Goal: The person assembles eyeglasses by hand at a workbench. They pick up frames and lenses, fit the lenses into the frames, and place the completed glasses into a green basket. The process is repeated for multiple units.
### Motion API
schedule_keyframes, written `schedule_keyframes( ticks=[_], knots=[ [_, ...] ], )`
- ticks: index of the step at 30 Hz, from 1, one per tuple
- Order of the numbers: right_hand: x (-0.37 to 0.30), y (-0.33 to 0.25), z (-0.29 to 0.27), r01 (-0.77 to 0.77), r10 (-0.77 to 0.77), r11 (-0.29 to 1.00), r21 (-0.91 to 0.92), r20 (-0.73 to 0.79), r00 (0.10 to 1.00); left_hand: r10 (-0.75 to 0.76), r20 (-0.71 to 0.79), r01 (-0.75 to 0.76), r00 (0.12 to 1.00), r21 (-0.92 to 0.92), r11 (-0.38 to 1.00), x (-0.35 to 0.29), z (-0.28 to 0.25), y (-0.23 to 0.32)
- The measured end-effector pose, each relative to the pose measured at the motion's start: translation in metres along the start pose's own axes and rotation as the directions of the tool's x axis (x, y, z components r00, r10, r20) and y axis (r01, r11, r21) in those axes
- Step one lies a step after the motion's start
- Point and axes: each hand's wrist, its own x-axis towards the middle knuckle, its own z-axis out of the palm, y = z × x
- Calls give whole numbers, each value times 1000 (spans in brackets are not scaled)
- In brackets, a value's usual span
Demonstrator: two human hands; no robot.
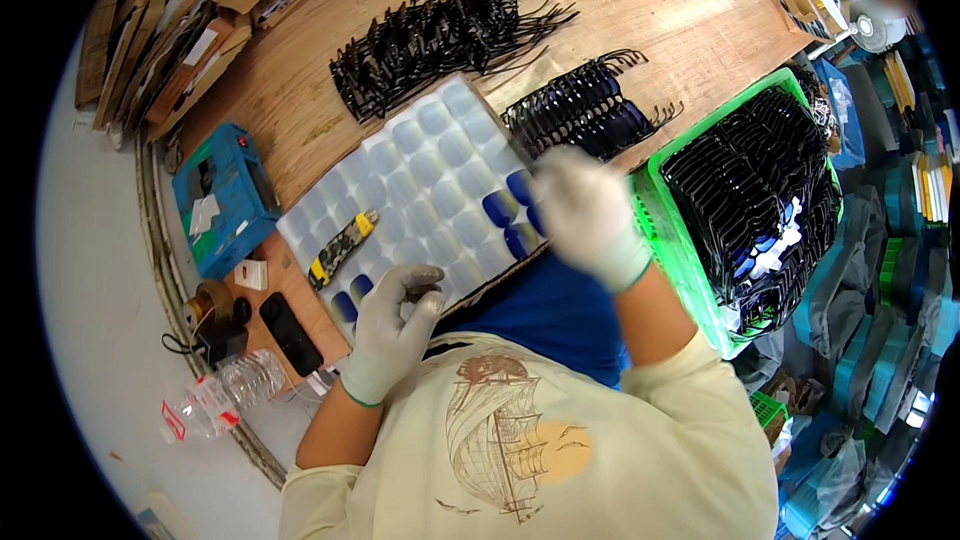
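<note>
My left hand (pixel 388 338), in a white glove, hovers at the near edge of a white compartment tray (pixel 392 172). Its fingers are bent and the thumb stands apart; I see nothing held between them. My gloved right hand (pixel 590 215) is smeared by motion above the tray's right edge, hiding its fingers. Most tray pockets look pale. Dark blue lenses (pixel 500 208) fill several pockets by my right hand, and two more dark blue lenses (pixel 345 306) sit beside my left hand. A yellow-and-black utility knife (pixel 343 247) lies across the tray.
Black eyeglass frames (pixel 435 40) are piled behind the tray. Glasses with dark blue lenses (pixel 580 110) lie in rows nearby. A green crate (pixel 655 202) of black frames stands right. Left are a blue device (pixel 225 200), a phone (pixel 290 333), a plastic bottle (pixel 230 390) and cardboard (pixel 200 60).
</note>
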Motion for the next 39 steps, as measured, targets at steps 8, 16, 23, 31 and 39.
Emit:
schedule_keyframes(
  ticks=[8,16,23,31,39],
  knots=[
    [89,215,-31,-487,549,743,-459,2,836,-69,6,69,998,23,997,53,-7,-14],
    [135,150,-22,-502,605,645,-576,-16,796,96,-467,61,879,309,949,245,-146,-85],
    [253,166,93,-486,492,870,-81,70,868,-463,-112,441,879,-179,879,323,-135,-122],
    [274,105,175,-409,414,909,-81,285,864,-460,-322,381,827,-281,881,283,-185,-146],
    [246,58,156,-284,322,946,-154,379,867,-522,-390,239,759,-578,780,213,-196,-116]
  ],
)
